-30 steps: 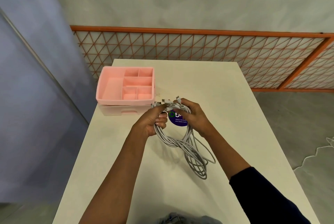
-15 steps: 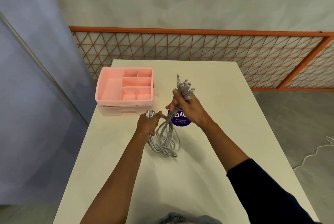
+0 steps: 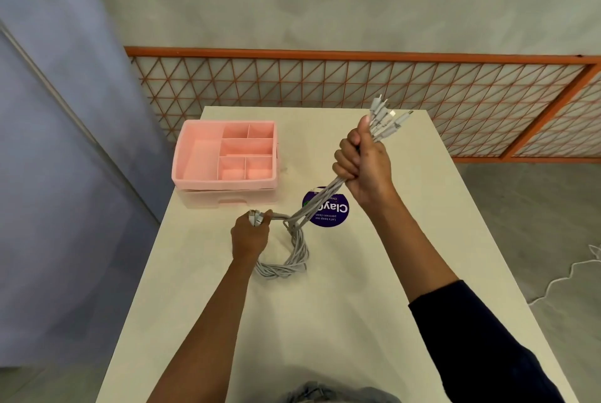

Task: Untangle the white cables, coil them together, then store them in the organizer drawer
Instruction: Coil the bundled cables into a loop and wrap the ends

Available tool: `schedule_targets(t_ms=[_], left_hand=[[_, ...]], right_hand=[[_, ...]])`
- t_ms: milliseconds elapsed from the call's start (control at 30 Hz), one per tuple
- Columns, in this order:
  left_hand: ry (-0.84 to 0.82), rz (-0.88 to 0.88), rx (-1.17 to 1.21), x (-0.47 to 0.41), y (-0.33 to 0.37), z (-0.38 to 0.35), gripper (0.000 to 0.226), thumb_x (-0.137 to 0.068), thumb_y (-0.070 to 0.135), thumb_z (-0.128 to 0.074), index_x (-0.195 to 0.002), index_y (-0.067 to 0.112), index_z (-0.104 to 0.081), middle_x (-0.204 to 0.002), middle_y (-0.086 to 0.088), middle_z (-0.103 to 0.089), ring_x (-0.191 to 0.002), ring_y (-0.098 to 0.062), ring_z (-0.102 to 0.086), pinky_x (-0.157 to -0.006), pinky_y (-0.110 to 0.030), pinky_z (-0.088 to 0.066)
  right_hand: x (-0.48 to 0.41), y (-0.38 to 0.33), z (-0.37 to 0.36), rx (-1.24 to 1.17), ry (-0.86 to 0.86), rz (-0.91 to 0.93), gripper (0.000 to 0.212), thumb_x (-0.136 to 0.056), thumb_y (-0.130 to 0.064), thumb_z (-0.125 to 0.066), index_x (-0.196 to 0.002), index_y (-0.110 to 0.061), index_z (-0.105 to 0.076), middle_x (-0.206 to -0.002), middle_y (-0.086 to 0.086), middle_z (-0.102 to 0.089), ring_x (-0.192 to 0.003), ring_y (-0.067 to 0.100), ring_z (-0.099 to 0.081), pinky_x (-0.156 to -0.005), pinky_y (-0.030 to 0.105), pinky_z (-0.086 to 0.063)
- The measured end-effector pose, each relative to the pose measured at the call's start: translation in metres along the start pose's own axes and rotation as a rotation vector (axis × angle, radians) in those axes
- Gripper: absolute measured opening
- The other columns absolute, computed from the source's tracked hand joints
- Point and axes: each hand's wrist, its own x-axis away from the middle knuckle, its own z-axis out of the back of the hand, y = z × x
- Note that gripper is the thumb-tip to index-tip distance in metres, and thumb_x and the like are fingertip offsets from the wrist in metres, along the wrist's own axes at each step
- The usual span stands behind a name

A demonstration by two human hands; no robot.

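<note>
Cream tabletop (image 3: 357, 321) fills the view, with an orange lattice fence beyond its far edge and the pink organizer (image 3: 225, 155) at the far left, its drawer (image 3: 227, 199) apparently shut. The right hand (image 3: 364, 165) is fisted around one set of plug ends of the white cables (image 3: 294, 250), raised high, while the left hand (image 3: 250, 236) pinches the other ends near the table. The bundle looks gathered and partly looped between them, so I judge the coiling unfinished and the storing not begun.

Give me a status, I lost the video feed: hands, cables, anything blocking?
Left hand and right hand each shut on one end of the white cables. Bundle drawn taut, loop on table. Organizer drawer closed, path unobstructed.
</note>
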Motion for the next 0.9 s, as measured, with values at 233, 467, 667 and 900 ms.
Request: schedule_targets(t_ms=[233,467,667,900], left_hand=[[0.171,-0.016,-0.036,-0.004,0.004,0.027,0.032,-0.092,0.032,-0.061,-0.091,0.0,-0.063,-0.097,-0.023,-0.067,-0.098,-0.038,-0.06,-0.074,-0.031,-0.036],[0.315,-0.071,0.066,-0.006,0.02,0.051,0.034,-0.092,0.034,-0.062,-0.095,-0.001,-0.062,-0.096,-0.021,-0.067,-0.096,-0.037,-0.06,-0.079,-0.035,-0.043],[0.173,-0.201,0.185,0.003,0.05,0.06,0.032,-0.089,0.039,-0.063,-0.074,0.014,-0.051,-0.064,0.0,-0.051,-0.07,-0.025,-0.051,-0.066,-0.032,-0.043],[0.145,-0.416,0.116,0.022,0.085,0.054,0.027,-0.091,0.034,-0.062,-0.08,0.01,-0.055,-0.071,-0.005,-0.057,-0.07,-0.023,-0.049,-0.063,-0.028,-0.038]], right_hand=[[-0.006,-0.005,0.026,-0.249,0.097,-0.032,0.045,-0.102,-0.043,-0.032,-0.066,-0.017,-0.037,-0.039,-0.009,-0.024,-0.03,0.002,-0.018,-0.03,0.015,-0.015],[-0.01,0.012,0.063,-0.383,0.361,-0.114,0.046,-0.101,-0.044,-0.035,-0.063,-0.017,-0.034,-0.038,-0.008,-0.021,-0.029,0.005,-0.018,-0.03,0.017,-0.016],[-0.01,0.043,0.111,-0.521,0.714,-0.288,0.048,-0.105,-0.037,-0.026,-0.062,-0.015,-0.031,-0.034,-0.002,-0.038,-0.031,0.012,-0.039,-0.051,0.024,-0.036],[0.0,0.072,0.134,-0.584,0.863,-0.564,0.033,-0.098,-0.041,-0.046,-0.103,-0.009,-0.054,-0.082,0.006,-0.058,-0.069,0.022,-0.057,-0.074,0.03,-0.051]])
